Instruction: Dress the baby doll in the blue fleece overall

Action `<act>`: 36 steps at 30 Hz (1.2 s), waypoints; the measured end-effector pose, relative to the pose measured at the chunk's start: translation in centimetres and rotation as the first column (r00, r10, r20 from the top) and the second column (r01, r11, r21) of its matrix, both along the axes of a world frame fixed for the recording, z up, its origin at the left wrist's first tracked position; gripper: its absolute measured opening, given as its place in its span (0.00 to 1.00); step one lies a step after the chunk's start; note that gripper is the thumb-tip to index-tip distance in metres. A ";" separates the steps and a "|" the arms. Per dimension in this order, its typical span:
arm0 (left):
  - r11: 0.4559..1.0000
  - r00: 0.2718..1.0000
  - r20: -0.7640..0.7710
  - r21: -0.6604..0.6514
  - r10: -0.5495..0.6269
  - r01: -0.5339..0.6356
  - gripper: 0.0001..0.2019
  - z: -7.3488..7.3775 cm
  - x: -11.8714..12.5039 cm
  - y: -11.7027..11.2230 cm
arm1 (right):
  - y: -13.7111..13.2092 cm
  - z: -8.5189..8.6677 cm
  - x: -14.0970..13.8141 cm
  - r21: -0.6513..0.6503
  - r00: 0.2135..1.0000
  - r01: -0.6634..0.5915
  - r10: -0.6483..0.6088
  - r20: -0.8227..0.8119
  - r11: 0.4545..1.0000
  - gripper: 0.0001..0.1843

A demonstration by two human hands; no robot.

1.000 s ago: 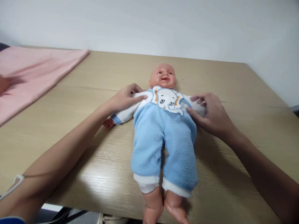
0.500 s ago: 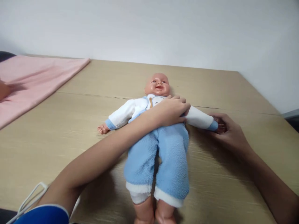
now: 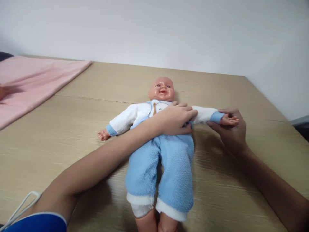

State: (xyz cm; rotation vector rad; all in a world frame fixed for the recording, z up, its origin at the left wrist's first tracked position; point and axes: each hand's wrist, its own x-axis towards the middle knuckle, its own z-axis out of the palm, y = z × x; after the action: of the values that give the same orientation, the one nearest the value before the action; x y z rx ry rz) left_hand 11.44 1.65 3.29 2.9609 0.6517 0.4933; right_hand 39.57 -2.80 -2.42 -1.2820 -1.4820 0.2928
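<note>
A baby doll (image 3: 160,154) in a white and light-blue fleece outfit lies on its back, its head away from me and its feet cut off by the lower edge. Across its chest reaches my left hand (image 3: 178,117), fingers curled over the side of the torso near the armpit, gripping there. My right hand (image 3: 233,130) is closed around the cuff end of the doll's outstretched arm, thumb below and fingers behind. The small doll hand (image 3: 229,120) shows palm up inside my grip. The doll's other arm (image 3: 122,119) rests on the table, untouched.
The wooden table (image 3: 60,141) has a seam across it and meets a white wall (image 3: 154,32). A pink cloth (image 3: 45,75) lies at the far left, with part of another person's hand (image 3: 2,91) on it. A white cord (image 3: 23,206) hangs by my blue left sleeve.
My right hand has raised the doll's arm slightly and shifted its grip toward the cuff, so the doll's hand shows more. My left hand stays on the chest.
</note>
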 end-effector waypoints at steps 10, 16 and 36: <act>0.935 0.843 0.409 0.084 -0.349 0.346 0.10 -0.7 -0.8 0.2 | -0.5 -0.2 -6.3 0.170 0.927 -0.356 0.324 0.191 0.919 0.14; 0.940 0.795 0.579 -0.134 -0.183 0.313 0.06 -0.5 -0.9 0.5 | -1.8 0.3 -5.8 0.129 0.847 -0.476 0.414 0.333 0.870 0.20; 0.962 0.937 0.340 -0.274 0.086 0.011 0.05 -0.9 -0.5 0.9 | -2.8 0.0 -7.9 -0.231 0.765 -0.450 0.240 -0.597 0.863 0.15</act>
State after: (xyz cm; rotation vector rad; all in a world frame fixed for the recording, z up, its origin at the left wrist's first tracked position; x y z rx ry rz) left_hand 10.95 2.60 2.43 2.5189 0.6733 0.8339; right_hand 31.66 -5.59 -2.47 -1.0515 -1.1728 1.1458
